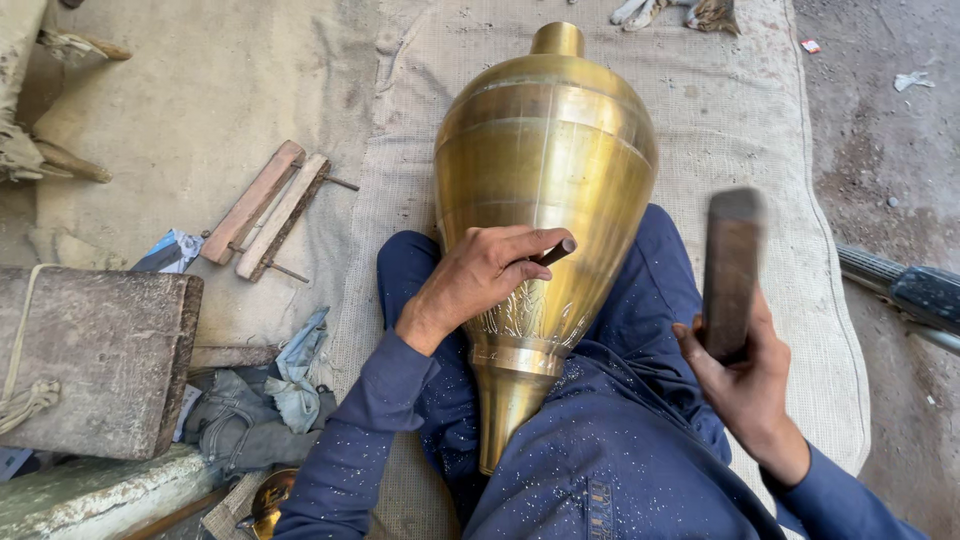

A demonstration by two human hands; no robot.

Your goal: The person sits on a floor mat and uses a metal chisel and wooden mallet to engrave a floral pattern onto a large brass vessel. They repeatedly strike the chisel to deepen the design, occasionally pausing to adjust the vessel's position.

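A large brass vase (pixel 545 170) lay across the person's lap on a woven mat (pixel 760 150). The left hand (pixel 475 280) rested on the vase's engraved lower body, fingers pinching a thin dark chisel (pixel 555 251) against the metal. To the vase's right, the right hand (pixel 745 375) gripped a blurred dark hammer block (pixel 730 270), raised clear of the vase.

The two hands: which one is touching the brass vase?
The left hand rests on the brass vase, gripping a thin dark punch. The right hand is off to the side, holding a blurred dark block.
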